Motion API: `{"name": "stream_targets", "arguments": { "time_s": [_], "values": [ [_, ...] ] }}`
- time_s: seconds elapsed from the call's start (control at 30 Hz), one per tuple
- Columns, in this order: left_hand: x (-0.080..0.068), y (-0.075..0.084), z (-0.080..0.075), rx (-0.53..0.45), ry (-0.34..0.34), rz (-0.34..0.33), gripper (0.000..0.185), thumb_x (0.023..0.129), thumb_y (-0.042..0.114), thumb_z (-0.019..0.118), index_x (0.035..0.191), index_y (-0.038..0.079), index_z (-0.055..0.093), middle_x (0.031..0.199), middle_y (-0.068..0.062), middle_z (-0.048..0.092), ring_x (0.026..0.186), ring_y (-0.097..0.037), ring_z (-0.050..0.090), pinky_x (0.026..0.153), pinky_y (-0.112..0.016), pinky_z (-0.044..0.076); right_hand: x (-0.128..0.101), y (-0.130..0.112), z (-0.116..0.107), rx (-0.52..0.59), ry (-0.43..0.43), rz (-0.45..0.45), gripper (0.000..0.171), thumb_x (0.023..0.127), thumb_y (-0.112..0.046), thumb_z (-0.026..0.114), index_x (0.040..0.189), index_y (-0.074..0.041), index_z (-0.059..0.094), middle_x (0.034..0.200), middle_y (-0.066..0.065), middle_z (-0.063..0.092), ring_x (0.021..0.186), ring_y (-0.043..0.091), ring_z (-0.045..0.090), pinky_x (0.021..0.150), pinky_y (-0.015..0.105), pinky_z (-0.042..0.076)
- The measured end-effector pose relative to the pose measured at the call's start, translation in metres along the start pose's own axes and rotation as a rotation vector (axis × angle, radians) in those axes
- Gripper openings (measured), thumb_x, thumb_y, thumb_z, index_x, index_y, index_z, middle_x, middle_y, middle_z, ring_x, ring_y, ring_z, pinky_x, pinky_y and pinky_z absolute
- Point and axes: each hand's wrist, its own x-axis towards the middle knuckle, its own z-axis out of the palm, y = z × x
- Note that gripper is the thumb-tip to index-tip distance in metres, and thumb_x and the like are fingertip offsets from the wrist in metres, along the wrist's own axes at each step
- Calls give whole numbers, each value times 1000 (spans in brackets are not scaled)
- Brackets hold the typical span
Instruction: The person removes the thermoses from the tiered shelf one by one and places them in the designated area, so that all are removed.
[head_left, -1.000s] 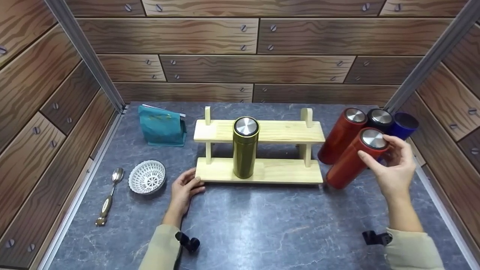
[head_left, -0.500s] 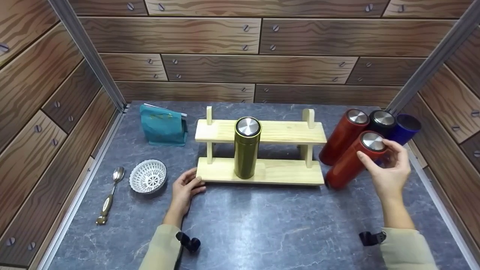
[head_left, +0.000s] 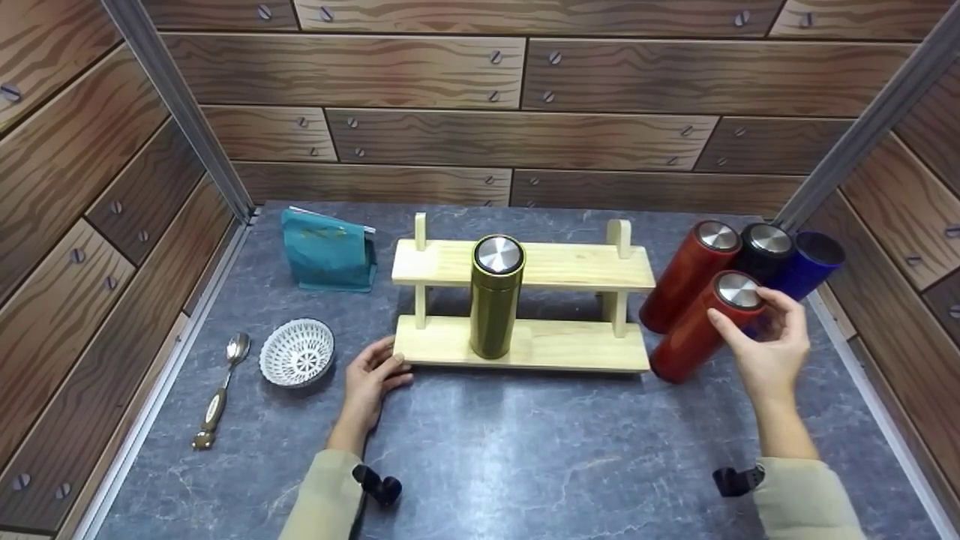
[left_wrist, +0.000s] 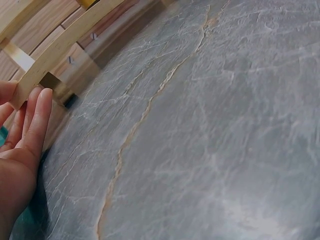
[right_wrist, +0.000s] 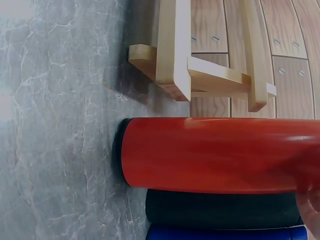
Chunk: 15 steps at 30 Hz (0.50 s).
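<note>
Thumb and fingers of my right hand (head_left: 776,356) grip a red thermos (head_left: 694,337) near its silver lid, at the right end of a two-tier wooden shelf (head_left: 581,346). In the right wrist view the thermos body lies across the picture, its dark base close to the tabletop; whether it touches is unclear. My left hand (head_left: 367,382) holds the shelf's lower board at its left front corner, thumb above and fingers beneath, as the left wrist view also shows. An olive-green thermos (head_left: 493,315) stands upright on the lower board, left of the middle.
Another red thermos (head_left: 679,277), a black thermos (head_left: 761,259) and a blue cylinder (head_left: 814,266) crowd together behind my right hand. At left are a teal bag (head_left: 328,255), a white lattice bowl (head_left: 296,352) and a spoon (head_left: 216,405). Wood-patterned walls enclose the tabletop.
My right hand has shifted slightly left and nearer to me, bringing the top of the red thermos with it. The left hand stays on the shelf corner.
</note>
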Motion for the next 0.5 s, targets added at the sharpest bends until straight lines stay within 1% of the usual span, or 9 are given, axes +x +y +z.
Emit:
{"name": "stream_targets", "arguments": {
  "time_s": [0.23, 0.5],
  "values": [
    [0, -1, 0, 0, 10, -9, 46, 82, -4, 66, 125, -5, 51, 106, -18, 57, 74, -25, 64, 66, -39, 58, -1, 2, 0, -6, 6, 4, 55, 61, 14, 78, 112, 8, 56, 101, 10, 61, 92, 19, 59, 72, 19, 49],
    [0, 0, 0, 2, 12, -14, 47, 81, -3, 66, 125, -5, 51, 106, -18, 57, 73, -25, 63, 65, -39, 58, -1, 4, -2, 64, -14, 53, 56, 64, 16, 75, 114, 4, 55, 103, 11, 58, 94, 19, 56, 73, 20, 48]
  ]
}}
